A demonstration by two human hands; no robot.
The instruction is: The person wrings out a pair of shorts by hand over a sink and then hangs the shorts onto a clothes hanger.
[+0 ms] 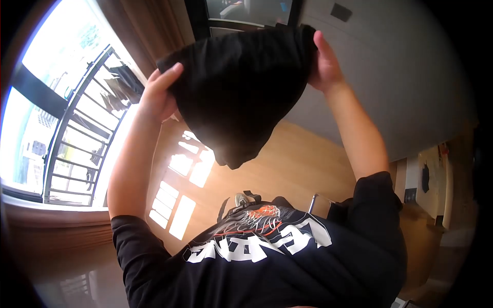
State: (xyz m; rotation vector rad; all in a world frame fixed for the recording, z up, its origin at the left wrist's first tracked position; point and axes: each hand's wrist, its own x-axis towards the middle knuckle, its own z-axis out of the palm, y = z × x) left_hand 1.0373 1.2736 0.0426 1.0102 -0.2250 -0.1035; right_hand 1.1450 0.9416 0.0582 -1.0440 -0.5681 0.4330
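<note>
A black cloth garment [239,87] is stretched between my two hands, raised in front of me. Its upper edge runs nearly straight from hand to hand, while the lower part hangs down and narrows to a bunched end. My left hand [160,95] grips the upper left corner, thumb lying over the front of the fabric. At the opposite corner, my right hand [326,64] pinches the cloth with the thumb pointing up; its other fingers are largely hidden behind. The dark fabric shows too little detail to tell which kind of garment it is.
To the left is a bright window with a dark railing [77,109], clothes [123,82] hanging outside, and a brown curtain [149,25] beside it. Sunlight patches fall on the wooden floor [303,154]. A grey wall [400,77] stands right; a shoe [241,199] shows below.
</note>
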